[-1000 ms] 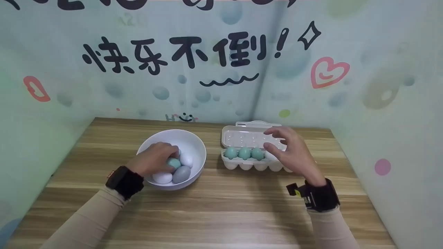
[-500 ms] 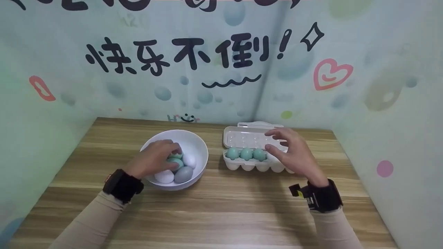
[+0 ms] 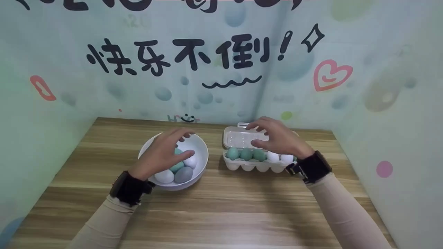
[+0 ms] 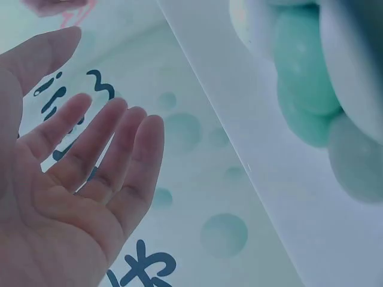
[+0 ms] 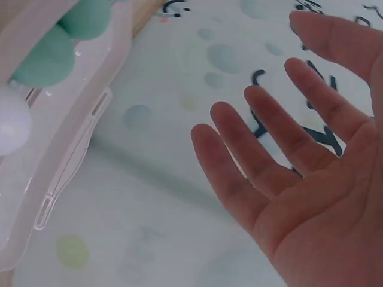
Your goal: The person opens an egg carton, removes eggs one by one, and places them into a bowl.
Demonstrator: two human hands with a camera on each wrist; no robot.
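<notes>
Left grip (image 3: 161,154): released, fingers relaxed, holding nothing, above the bowl (image 3: 201,152). Right grip (image 3: 278,139): likewise released, above the egg carton (image 3: 247,168). Visible in the bowl, clustered together: two green eggs (image 3: 177,167), two white eggs (image 3: 164,176) and one grey egg (image 3: 183,175). The carton seats a row of three green eggs (image 3: 246,154) and a pair of white eggs (image 3: 273,156); its lid (image 3: 237,140) lies folded back. Handling: each egg is judged light, stiff and smooth, liable to slip or roll. Shell material cannot be confirmed; treat as fragile. Take hold at the widest part, thumb opposite fingertips, with low, even pressure. Bowl and carton stand side by side, apart, on the bench (image 3: 221,211)
</notes>
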